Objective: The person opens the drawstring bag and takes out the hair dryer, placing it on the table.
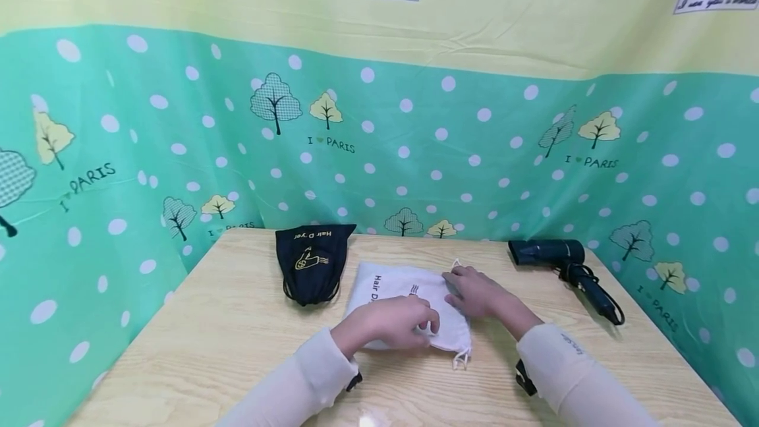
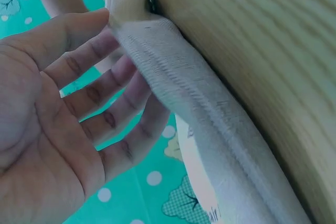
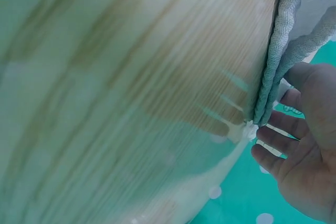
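Note:
A white drawstring bag [image 1: 394, 284] printed "Hair D..." lies flat on the table, its mouth side to the right. My left hand [image 1: 398, 323] is over its near part with loosely bent fingers. In the left wrist view those fingers [image 2: 113, 114] reach along the bag's edge [image 2: 210, 114], thumb tip right at the fabric. At the far right corner, my right hand [image 1: 477, 292] has its fingertips on the bag. The right wrist view shows the pale drawstring cord [image 3: 281, 40] beside my right fingers [image 3: 283, 142], which are slightly bent and spread.
A black drawstring pouch [image 1: 313, 262] with gold "Hair Dryer" print lies at the back left. At the back right is a black hair dryer [image 1: 548, 252], its cord wound about the handle. A patterned green and yellow cloth [image 1: 409, 130] hangs behind the wooden table [image 1: 237, 328].

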The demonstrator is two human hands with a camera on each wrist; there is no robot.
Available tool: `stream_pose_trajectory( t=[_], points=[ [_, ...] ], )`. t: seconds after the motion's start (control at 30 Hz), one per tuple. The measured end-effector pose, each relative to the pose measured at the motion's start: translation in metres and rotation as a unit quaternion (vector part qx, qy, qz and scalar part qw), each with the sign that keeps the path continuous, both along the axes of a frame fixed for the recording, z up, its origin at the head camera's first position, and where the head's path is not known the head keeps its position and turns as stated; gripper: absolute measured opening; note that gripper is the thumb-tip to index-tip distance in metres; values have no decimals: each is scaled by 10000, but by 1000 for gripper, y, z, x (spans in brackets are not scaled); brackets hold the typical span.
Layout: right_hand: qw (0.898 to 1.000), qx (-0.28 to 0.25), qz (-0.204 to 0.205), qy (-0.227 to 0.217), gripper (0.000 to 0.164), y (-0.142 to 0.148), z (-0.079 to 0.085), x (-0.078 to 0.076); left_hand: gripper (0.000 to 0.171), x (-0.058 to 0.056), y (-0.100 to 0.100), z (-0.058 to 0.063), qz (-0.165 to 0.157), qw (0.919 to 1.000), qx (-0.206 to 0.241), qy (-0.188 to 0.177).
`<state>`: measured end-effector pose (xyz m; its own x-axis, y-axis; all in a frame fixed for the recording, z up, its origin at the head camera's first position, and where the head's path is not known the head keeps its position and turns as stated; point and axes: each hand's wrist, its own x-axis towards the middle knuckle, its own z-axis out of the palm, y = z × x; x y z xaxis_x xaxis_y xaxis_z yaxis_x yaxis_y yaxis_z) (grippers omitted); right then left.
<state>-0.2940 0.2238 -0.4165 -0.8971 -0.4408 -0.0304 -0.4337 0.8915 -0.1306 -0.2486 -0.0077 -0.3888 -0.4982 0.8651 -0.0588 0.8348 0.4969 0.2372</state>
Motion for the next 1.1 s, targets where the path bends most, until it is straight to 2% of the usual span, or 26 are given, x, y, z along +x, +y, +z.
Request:
stream_pose_trajectory(
  t=[0.4,0.57,0.7,0.9,1.1],
  points=[
    [9993,61,-360,74,53,30,-7,-8,13,-6,-11,6,459,9989,-27,-84],
    [9991,41,-410,126,54,34,-8,-10,12,-11,-16,6,607,9981,-115,43],
    [9989,19,-286,364,57,33,-8,-10,11,-13,-22,9,796,9966,-210,90],
    [9955,-269,125,902,55,32,-7,-9,10,-16,-32,11,1010,9942,-343,144],
    [9967,-296,255,715,51,33,-6,-9,8,-21,-45,5,1248,9911,-418,179]
  ],
)
